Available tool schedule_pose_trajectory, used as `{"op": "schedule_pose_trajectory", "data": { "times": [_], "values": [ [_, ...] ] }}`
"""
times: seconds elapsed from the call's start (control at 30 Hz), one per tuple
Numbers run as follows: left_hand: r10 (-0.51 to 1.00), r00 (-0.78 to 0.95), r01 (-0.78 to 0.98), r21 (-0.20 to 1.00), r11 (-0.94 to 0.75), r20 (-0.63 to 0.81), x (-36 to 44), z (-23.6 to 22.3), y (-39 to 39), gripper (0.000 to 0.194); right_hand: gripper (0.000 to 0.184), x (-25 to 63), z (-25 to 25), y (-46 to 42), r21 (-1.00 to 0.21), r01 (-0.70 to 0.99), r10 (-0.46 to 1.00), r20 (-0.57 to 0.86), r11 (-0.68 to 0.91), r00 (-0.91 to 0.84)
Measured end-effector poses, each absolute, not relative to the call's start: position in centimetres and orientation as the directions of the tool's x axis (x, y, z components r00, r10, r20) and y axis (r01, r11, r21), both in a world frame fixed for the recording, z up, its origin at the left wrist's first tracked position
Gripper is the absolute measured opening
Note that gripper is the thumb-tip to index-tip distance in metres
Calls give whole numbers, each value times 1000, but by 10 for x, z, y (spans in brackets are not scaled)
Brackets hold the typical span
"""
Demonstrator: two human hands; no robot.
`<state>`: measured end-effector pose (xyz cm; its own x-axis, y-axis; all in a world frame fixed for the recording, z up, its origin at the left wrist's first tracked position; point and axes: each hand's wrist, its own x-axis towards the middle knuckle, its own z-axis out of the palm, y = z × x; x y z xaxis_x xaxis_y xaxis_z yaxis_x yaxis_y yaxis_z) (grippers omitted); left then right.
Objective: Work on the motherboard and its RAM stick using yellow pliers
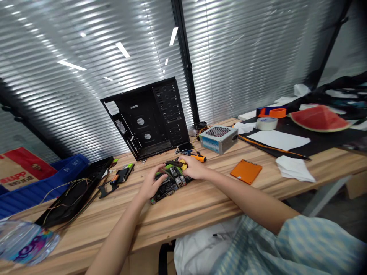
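On the wooden table (200,214), a computer motherboard (169,188) lies flat with green heatsinks on top, both hands on it. Left hand (150,184) is over the near side of the board, right hand (193,168) over the far side, its fingers curled around a small yellow part (183,165). Hands close together, nearly touching; can't tell if either is clamped on anything. Orange-and-black screwdriver (197,157) lies just behind the board, near the right hand. Black PC case panel (143,118) stands tilted behind it, in front of the window blinds (237,57). To the right: silver power supply (218,139), flat orange case (246,172), white tissue (295,169), tape roll (266,123), watermelon slice (319,118). To the left: black panel with loose wires (76,193), blue crate (43,183).
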<state>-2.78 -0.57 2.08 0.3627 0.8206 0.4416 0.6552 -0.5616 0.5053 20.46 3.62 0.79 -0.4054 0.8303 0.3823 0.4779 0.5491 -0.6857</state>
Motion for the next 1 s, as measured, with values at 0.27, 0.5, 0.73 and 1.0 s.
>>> {"op": "schedule_pose_trajectory", "data": {
  "times": [0.27,0.5,0.73,1.0],
  "values": [
    [769,462,642,430,-634,442,-13,23,-11,30,39,202,8,30,-537,619,818,410,574,-403],
    [719,595,645,321,-694,360,-18,26,-12,23,37,203,6,34,-558,642,847,414,526,-335],
    [706,691,664,253,-704,151,-28,28,-17,65,35,203,7,35,-576,644,855,437,504,-278],
    [774,628,756,172,-631,79,-28,22,-14,91,36,203,10,33,-602,664,888,396,443,-234]
  ]
}}
